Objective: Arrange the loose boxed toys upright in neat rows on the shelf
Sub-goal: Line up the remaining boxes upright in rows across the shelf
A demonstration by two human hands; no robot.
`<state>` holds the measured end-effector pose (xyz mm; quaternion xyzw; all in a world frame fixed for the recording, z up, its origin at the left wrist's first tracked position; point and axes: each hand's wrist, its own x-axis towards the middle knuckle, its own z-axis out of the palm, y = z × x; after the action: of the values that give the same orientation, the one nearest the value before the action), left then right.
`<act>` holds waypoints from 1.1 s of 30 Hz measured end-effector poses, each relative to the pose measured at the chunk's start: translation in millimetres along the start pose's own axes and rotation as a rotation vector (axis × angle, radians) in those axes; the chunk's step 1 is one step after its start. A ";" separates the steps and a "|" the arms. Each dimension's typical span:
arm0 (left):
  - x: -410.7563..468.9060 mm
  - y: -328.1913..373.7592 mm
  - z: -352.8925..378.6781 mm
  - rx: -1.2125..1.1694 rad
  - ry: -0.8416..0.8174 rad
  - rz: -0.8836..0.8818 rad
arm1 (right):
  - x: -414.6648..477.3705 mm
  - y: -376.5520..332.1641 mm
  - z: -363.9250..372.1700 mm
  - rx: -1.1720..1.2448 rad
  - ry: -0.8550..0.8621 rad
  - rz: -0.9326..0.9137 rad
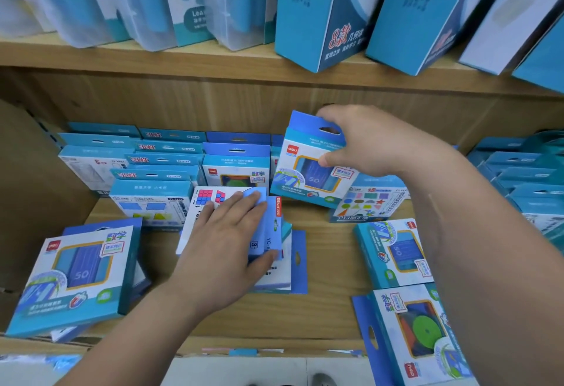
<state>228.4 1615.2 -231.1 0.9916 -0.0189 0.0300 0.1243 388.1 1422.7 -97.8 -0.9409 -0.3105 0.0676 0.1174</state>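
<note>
- Shelf (329, 266): wooden lower tier; the task looks roughly half done.
- Standing rows (164, 153): blue boxes upright, several deep, at back left.
- Loose boxes (76, 272): one lying flat at front left, others flat at right; all left to stand.
- Held box (308, 172): blue-and-white carton with hang tab and a window marked "50". It is tilted and raised just beside the middle row.
- Right hand (372, 144): grips the held box at its top, thumb on the front.
- Flat stack (274, 233): cube-print boxes lying at centre.
- Left hand (225, 248): rests on the flat stack, fingers straight, well apart from the other hand.
</note>
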 end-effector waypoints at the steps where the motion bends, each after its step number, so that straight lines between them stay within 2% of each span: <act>1: 0.0 -0.8 0.8 0.004 -0.004 0.001 | 2.4 0.6 1.3 -0.007 -0.013 -0.015; 6: -0.6 -0.7 4.3 0.019 0.013 -0.010 | 19.7 0.5 17.9 -0.047 0.027 -0.077; 10: -1.0 -1.4 7.9 0.040 0.035 -0.012 | 31.4 4.6 30.8 -0.141 -0.008 -0.053; 20: -0.6 0.2 7.7 0.059 0.028 -0.029 | 39.7 9.1 74.0 -0.410 0.125 0.024; 28: -0.6 0.4 5.5 0.036 0.021 -0.023 | 33.1 13.4 78.2 -0.362 0.188 0.023; 33: 0.6 8.3 -1.6 0.008 0.075 -0.032 | -1.6 32.9 68.3 -0.099 0.438 -0.106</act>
<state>228.5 1607.5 -227.5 0.9905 0.0016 0.0654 0.1213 391.9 1408.3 -172.2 -0.9202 -0.3293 -0.1599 0.1389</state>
